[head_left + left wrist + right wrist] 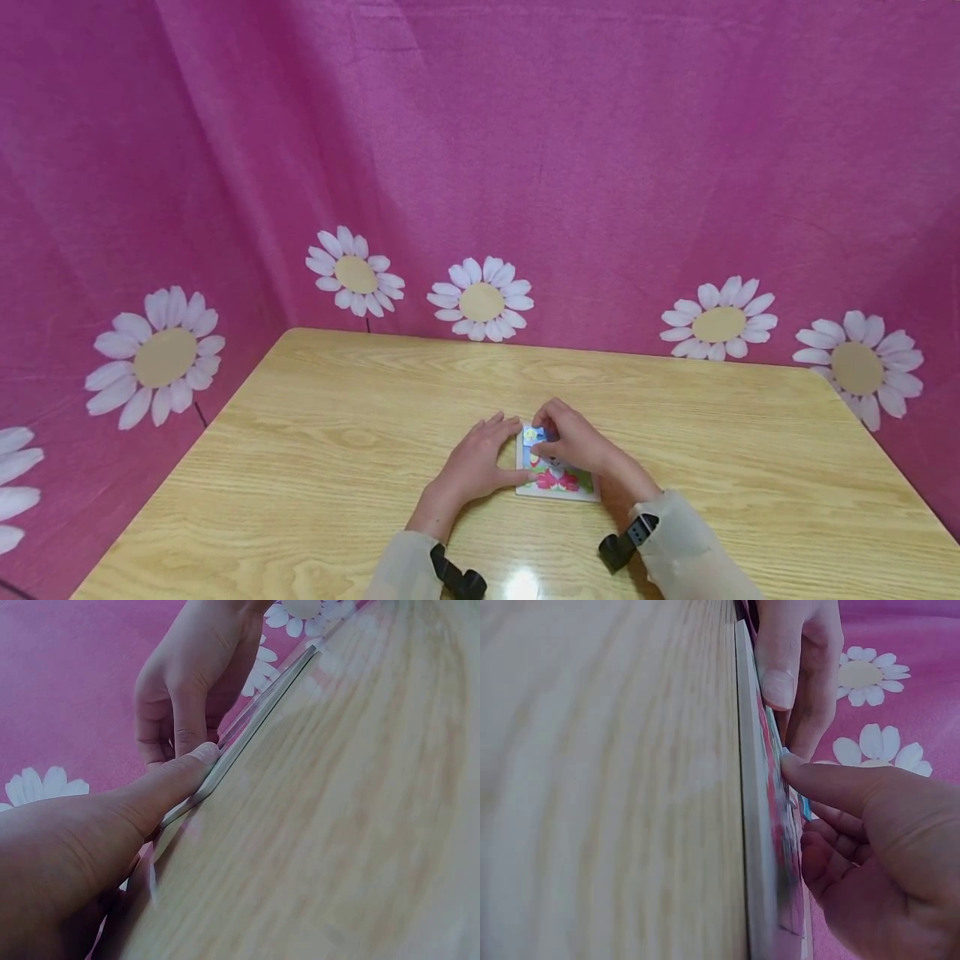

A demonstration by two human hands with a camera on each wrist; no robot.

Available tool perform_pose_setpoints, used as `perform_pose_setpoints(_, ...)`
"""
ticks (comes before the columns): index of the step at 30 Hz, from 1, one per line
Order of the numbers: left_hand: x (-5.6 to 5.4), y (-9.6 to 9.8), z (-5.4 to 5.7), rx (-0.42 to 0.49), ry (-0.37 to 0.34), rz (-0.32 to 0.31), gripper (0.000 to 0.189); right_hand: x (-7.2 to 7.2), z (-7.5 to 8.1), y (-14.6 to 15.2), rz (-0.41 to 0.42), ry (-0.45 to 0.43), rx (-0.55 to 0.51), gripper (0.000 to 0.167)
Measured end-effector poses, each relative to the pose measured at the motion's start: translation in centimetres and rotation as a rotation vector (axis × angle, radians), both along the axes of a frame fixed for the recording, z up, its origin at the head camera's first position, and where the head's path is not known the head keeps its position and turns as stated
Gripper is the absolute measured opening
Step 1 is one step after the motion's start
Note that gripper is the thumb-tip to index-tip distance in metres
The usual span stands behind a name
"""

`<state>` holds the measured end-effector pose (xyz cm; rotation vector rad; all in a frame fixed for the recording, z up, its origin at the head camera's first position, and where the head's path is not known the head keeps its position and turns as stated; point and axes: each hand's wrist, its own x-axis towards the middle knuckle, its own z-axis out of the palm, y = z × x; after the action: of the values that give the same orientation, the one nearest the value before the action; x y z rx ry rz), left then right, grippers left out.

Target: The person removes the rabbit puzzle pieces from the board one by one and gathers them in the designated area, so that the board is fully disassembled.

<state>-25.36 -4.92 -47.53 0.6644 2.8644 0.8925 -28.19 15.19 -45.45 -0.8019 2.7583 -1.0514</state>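
Observation:
A small picture puzzle (557, 482) in a pale, flat frame lies on the table, with pink, green and blue printing on it. My right hand (573, 439) is over its upper part. Thumb and forefinger pinch a light blue puzzle piece (532, 437) with a yellow figure, at the upper left corner. In the right wrist view a blue edge (805, 808) shows between that hand's thumb and fingers. My left hand (480, 458) lies along the left side, its fingers extended and its thumb (196, 759) resting on the near left edge. The hands partly hide the picture.
The wood-grain table (337, 467) reaches out around the puzzle on all sides. Behind it and at the left hangs a pink cloth (570, 167) with white daisies. Each wrist wears a black strap camera (628, 542).

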Motion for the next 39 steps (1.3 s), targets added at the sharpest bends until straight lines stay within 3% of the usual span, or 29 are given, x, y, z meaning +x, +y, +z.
perform_pose_setpoints(7,-0.2,0.0,0.3,0.001,0.002,-0.002,0.078,0.4,-0.1,-0.3,0.005,0.131,0.006,0.024)
perform_pose_setpoints(13,-0.2,0.0,0.3,-0.008,0.004,0.004,0.078,0.7,-0.2,-0.5,-0.016,0.185,0.011,0.024)
perform_pose_setpoints(23,-0.1,0.0,0.1,-0.010,-0.006,0.003,0.078,1.1,-0.1,-0.8,-0.040,0.190,0.013,0.021)
perform_pose_setpoints(32,0.0,0.0,0.2,0.002,-0.010,0.000,0.078,1.1,-0.3,-0.9,-0.065,0.182,-0.064,0.018)
perform_pose_setpoints(39,0.0,0.0,0.0,0.004,-0.005,-0.009,0.079,1.1,-0.7,-0.7,-0.117,0.098,-0.147,0.015)
